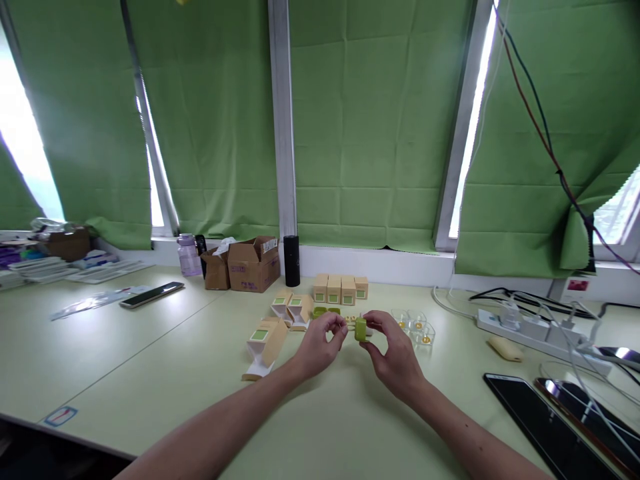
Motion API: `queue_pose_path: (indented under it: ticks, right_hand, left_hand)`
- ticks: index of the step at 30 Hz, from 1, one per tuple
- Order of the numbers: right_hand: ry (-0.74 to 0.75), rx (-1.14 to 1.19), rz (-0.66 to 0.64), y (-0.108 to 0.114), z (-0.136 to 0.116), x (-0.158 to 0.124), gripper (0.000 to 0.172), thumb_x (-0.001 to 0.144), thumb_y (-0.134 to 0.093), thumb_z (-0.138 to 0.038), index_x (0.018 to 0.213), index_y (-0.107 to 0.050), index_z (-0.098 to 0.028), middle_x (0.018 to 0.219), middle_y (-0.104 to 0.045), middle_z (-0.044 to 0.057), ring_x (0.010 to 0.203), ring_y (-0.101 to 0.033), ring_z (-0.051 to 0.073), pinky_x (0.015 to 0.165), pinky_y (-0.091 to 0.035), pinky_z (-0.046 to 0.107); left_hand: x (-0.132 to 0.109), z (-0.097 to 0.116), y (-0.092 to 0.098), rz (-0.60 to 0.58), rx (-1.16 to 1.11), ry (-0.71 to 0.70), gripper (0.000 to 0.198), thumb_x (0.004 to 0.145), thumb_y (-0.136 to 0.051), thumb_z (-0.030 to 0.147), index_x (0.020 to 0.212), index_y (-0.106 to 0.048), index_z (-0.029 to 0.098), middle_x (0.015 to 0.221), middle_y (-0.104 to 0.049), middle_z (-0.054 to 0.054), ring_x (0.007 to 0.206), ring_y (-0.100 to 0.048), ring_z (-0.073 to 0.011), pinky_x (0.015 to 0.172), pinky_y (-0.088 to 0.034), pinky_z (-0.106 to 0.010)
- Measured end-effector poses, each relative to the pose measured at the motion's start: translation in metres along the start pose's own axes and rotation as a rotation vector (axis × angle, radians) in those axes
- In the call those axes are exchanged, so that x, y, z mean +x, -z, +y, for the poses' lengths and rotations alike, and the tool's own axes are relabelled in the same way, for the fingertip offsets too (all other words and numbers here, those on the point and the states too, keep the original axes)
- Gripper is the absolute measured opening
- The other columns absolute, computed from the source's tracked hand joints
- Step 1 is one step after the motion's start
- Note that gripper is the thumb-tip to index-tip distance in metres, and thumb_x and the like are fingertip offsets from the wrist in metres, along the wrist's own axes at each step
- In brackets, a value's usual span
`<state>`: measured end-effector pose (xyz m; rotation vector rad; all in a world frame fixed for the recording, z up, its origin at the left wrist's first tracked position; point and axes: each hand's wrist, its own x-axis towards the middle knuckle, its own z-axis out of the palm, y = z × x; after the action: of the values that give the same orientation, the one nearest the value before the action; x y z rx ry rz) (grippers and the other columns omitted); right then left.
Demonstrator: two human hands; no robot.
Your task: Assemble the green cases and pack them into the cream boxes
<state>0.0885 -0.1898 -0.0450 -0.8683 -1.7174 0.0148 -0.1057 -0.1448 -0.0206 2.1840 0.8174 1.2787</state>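
My right hand is closed, thumb and fingers gripping a small olive-green block-shaped piece upright above the table. Just left of it, my left hand makes a pinch; a thin pale bit shows between its fingertips and the green piece, too small to name. Behind the hands lie more green pieces, partly hidden by my left hand. Several clear cups with yellow centres stand right of my right hand. Opened small kraft boxes with green labels lie left of my left hand.
Upright kraft boxes stand in a row at the back, near a black cylinder and a brown carton. On the right are a power strip with cables and a dark tablet. A phone lies left.
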Motion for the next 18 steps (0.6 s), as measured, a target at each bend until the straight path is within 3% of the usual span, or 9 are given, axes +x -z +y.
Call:
queue_pose_path:
  ticks: [10, 14, 18]
  right_hand:
    - [-0.045, -0.036, 0.011, 0.001, 0.003, 0.0, 0.037, 0.091, -0.061, -0.019, 0.127, -0.055, -0.026, 0.12, -0.066, 0.01, 0.107, -0.068, 0.027, 0.093, -0.063, 0.049]
    - [-0.043, -0.078, 0.017, 0.001, 0.007, -0.001, 0.039, 0.091, -0.06, -0.018, 0.13, -0.054, -0.025, 0.123, -0.064, 0.012, 0.108, -0.067, 0.028, 0.092, -0.063, 0.05]
    - [-0.011, -0.118, -0.028, 0.003, 0.005, 0.0, 0.044, 0.093, -0.055, -0.014, 0.135, -0.053, -0.026, 0.13, -0.06, 0.014, 0.116, -0.064, 0.03, 0.094, -0.062, 0.051]
  left_hand:
    - [0.002, -0.009, 0.001, 0.058, 0.018, 0.055, 0.022, 0.098, -0.054, 0.034, 0.082, -0.06, 0.019, 0.065, -0.06, 0.001, 0.063, -0.058, -0.0161, 0.064, -0.046, -0.028]
    - [0.004, -0.016, 0.004, 0.166, 0.131, 0.045, 0.019, 0.097, -0.054, 0.032, 0.084, -0.061, 0.02, 0.08, -0.064, -0.004, 0.082, -0.063, -0.021, 0.074, -0.052, -0.033]
    - [0.002, -0.012, 0.007, 0.178, 0.186, -0.077, 0.012, 0.095, -0.058, 0.026, 0.103, -0.064, 0.02, 0.1, -0.066, -0.009, 0.106, -0.061, -0.0268, 0.093, -0.053, -0.043]
